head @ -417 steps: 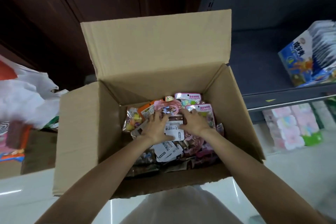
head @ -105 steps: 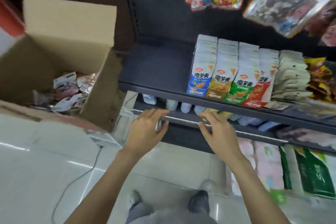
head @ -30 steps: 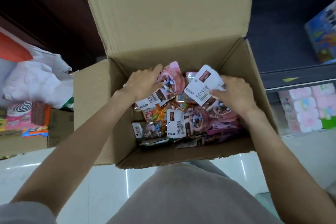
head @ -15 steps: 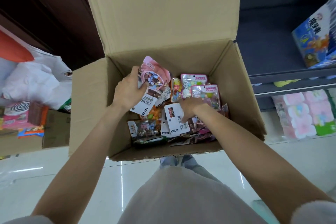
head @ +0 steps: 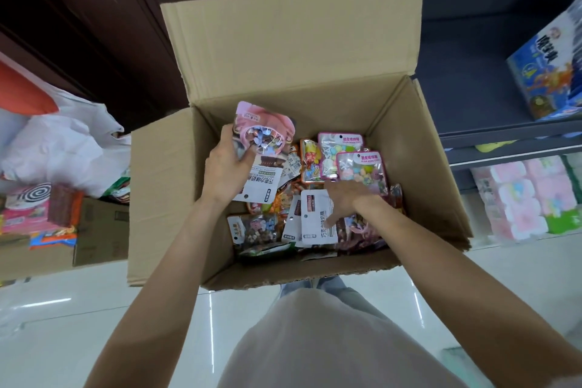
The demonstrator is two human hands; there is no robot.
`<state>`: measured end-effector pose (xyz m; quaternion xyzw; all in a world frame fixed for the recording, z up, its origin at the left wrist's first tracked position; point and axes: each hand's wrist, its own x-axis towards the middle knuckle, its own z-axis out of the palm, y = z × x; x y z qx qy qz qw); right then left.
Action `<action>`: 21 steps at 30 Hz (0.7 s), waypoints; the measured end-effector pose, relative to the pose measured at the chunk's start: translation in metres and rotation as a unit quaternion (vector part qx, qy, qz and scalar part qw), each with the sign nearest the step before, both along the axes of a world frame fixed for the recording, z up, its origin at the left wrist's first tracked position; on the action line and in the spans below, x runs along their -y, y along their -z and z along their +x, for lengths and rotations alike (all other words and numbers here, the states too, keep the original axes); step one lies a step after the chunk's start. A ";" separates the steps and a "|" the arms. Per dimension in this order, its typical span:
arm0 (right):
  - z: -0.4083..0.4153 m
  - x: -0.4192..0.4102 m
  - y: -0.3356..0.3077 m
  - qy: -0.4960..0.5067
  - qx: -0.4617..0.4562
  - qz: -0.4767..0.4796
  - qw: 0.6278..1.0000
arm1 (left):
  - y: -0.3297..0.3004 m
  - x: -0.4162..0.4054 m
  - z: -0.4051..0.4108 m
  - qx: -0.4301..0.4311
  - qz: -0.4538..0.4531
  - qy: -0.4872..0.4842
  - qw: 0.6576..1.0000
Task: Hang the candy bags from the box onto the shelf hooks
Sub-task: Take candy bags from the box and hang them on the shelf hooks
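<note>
An open cardboard box point(head: 163, 198) stands on the floor with several candy bags piled inside. My left hand point(head: 225, 167) grips a pink candy bag point(head: 263, 142) with a white header, lifted above the pile at the box's left side. My right hand point(head: 341, 198) reaches down into the pile, fingers on a white-headed candy bag point(head: 315, 220); whether they grip it is unclear. Two clear bags with pink headers point(head: 359, 164) lie at the back right of the box.
A dark shelf point(head: 504, 135) runs along the right, with a blue product box point(head: 548, 72) on it and pastel packs point(head: 516, 198) beneath. White plastic bags point(head: 56, 148) and a smaller carton point(head: 97, 230) sit at the left. The floor is glossy white tile.
My left hand has raised the pink bag a little higher. My right hand has shifted forward onto the white-headed bag in the pile.
</note>
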<state>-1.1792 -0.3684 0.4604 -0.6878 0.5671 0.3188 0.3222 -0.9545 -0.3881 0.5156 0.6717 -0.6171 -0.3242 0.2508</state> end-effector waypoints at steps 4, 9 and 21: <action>-0.007 -0.012 -0.044 0.063 0.048 -0.077 0.994 | 0.000 -0.002 0.001 -0.117 0.031 -0.057 0.991; -0.044 -0.042 -0.107 0.241 0.181 -0.274 0.913 | -0.017 -0.014 -0.007 -0.270 -0.010 -0.145 0.952; -0.168 -0.118 -0.163 0.513 0.591 -0.309 0.540 | -0.096 -0.078 -0.152 -0.265 -0.103 0.045 0.957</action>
